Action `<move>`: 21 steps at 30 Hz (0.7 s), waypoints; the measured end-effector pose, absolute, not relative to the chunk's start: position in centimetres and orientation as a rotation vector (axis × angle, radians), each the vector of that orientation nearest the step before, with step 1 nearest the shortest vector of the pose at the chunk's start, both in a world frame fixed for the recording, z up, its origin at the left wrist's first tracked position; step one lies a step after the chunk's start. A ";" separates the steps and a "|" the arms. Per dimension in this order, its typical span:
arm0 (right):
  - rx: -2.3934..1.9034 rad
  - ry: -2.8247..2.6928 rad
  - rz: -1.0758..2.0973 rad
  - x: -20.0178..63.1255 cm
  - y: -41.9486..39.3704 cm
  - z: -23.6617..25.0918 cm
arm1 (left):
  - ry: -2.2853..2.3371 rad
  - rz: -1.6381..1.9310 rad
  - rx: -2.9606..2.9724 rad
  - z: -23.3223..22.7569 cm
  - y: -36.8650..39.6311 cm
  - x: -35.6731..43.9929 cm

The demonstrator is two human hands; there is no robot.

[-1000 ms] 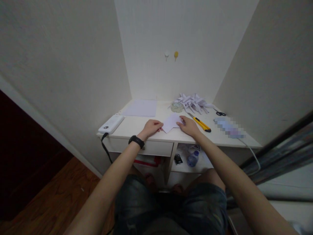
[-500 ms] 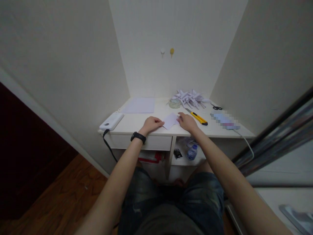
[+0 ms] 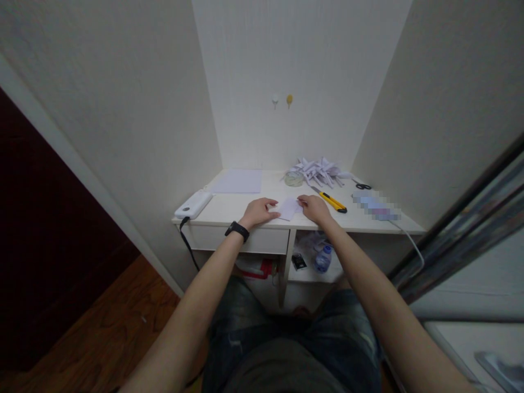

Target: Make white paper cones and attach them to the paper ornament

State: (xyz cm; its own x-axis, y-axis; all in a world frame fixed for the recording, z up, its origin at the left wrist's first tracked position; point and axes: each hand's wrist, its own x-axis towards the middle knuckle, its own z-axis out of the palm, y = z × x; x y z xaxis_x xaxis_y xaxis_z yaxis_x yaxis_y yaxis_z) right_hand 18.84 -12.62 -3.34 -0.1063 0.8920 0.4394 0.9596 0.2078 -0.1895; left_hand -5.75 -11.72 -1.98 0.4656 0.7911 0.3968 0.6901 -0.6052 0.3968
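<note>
A small piece of white paper lies on the white desk between my hands, near the front edge. My right hand pinches its right side between thumb and fingers. At the paper's left edge, my left hand has thumb and index finger spread apart; the thumb tip is at or just touching the paper. A black watch is on my left wrist. Beyond my right hand lies a yellow utility knife with its blade out. Behind it are a roll of clear tape and a pile of folded white paper pieces.
A stack of white paper lies at the back left, a white power strip at the left edge. Black-handled scissors and a blurred-out phone-like item with a cable are on the right. A bottle stands on the shelf below.
My left thumb and index finger have parted from their pinch on the paper. The paper now looks narrower and has turned slightly. The camera view has tilted up a little.
</note>
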 end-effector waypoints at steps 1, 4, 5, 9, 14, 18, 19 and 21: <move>-1.702 -2.029 -0.211 18.7 -12.8 -3.3 | 1.233 0.820 2.657 -2.1 -12.0 -5.6; -1.651 -2.038 -0.242 18.1 -13.1 -3.2 | 1.049 0.713 3.000 -2.6 -13.2 -4.8; -1.637 -2.044 -0.246 17.9 -13.2 -3.1 | 1.048 0.690 3.043 -2.7 -13.7 -4.5; -1.643 -2.073 -0.222 17.2 -12.4 -2.9 | 1.241 0.741 3.054 -3.2 -15.7 -2.6; -1.679 -2.152 -0.227 16.2 -10.4 -2.2 | 1.424 0.858 3.014 -3.8 -17.2 -0.9; -1.616 -2.297 -0.286 15.3 -9.5 -1.6 | 1.410 0.897 3.020 -4.4 -17.2 -0.8; -1.599 -2.334 -0.301 15.2 -9.4 -1.5 | 1.397 0.904 3.029 -4.5 -17.2 -0.8; -1.578 -2.397 -0.327 15.0 -8.8 -1.2 | 1.374 0.924 3.041 -4.7 -17.1 -0.9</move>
